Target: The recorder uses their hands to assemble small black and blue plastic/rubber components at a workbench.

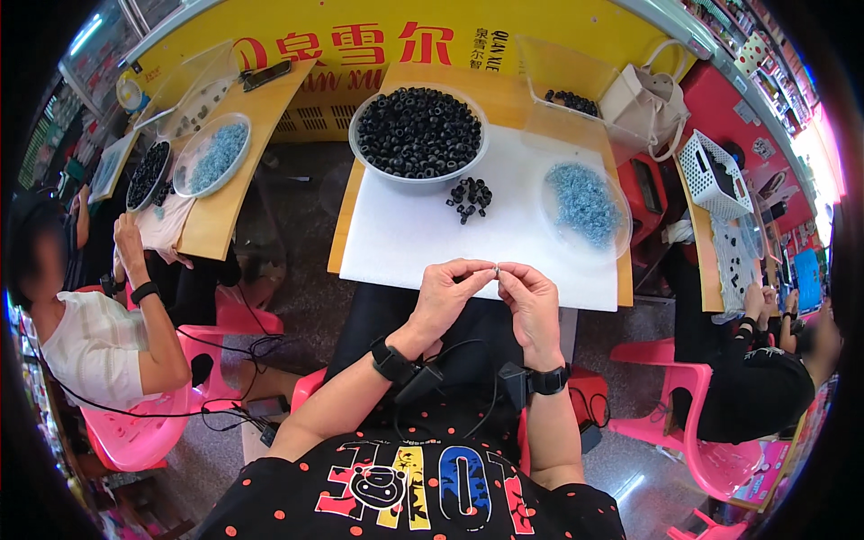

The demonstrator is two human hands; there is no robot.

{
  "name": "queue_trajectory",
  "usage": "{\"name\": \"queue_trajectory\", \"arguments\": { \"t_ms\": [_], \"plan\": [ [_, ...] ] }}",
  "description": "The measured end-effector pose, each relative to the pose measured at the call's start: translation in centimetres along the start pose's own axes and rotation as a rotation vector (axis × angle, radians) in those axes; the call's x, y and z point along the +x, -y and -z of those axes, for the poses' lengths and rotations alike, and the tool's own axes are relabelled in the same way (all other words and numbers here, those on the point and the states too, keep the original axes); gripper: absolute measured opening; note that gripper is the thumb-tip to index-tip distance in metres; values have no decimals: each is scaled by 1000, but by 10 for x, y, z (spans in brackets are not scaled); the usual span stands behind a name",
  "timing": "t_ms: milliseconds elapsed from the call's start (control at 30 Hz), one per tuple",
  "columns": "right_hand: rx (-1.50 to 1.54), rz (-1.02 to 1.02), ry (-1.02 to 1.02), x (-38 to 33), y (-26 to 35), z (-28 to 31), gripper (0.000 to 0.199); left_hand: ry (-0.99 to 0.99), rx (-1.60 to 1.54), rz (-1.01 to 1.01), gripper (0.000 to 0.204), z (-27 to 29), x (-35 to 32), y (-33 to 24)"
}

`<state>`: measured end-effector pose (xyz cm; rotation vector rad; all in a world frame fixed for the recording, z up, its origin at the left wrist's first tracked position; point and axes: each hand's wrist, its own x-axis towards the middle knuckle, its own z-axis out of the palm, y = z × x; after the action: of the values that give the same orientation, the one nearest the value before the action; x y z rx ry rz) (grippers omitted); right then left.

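Beyond the grip, a white rectangular board (405, 243) carries a large grey bowl of black rubber rings (418, 133). Left hand (447, 297) and right hand (531, 301) together pinch one tiny pale ring (496, 269); loosened fingertips would probably drop it lapward.

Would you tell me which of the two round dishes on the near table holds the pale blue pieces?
The clear shallow dish at the right edge of the white mat; the large bowl at the far end is heaped with black rings.

Matt white sheet (423, 243) on smooth wooden table (504, 99); glossy black rings (418, 130)
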<state>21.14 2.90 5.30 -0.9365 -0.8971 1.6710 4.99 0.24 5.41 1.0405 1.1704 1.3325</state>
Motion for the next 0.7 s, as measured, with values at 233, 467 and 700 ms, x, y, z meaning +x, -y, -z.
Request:
{"name": "queue_trajectory", "arguments": {
  "t_ms": [233, 467, 700],
  "plan": [
    [-351, 264, -78, -8, 4, -15, 14, -10, -44, 117, 21, 0, -1, -7],
    [129, -196, 71, -3, 2, 10, 25, 42, -5, 12, 21, 1, -2, -5],
    [-14, -170, 39, -7, 11, 6, 27, 117, -30, 24, 18, 1, -2, -8]
  ]
}}
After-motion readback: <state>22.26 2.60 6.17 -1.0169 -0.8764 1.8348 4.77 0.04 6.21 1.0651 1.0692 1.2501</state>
